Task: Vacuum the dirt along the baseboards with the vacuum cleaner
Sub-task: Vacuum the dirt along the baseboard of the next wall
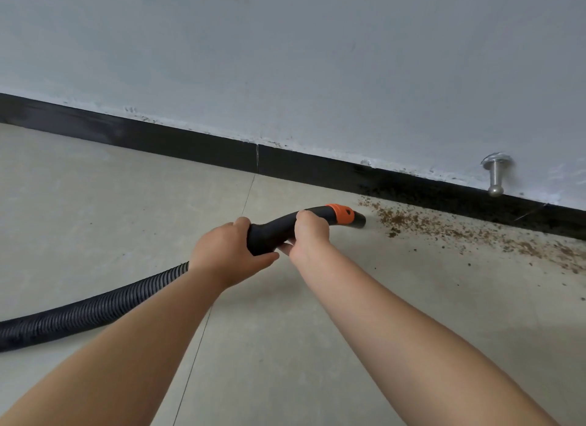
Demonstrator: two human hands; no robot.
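While brown dirt (475, 232) lies strewn along black baseboard (412, 184) rightward, barely begun: nozzle (357, 219) just short of nearest crumbs. Left hand (230, 254) wraps handle (285, 229) rear, right hand (309, 235) grips mid-handle; hose (88, 308) trails left.

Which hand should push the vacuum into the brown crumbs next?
Probably the right hand: it grips the handle nearest the nozzle, which points at the crumbs. The left hand holds the hose end.

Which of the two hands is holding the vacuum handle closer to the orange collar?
The right hand: it grips the black handle just behind the orange collar, near the nozzle. The left hand holds the rear end, where the ribbed hose joins.
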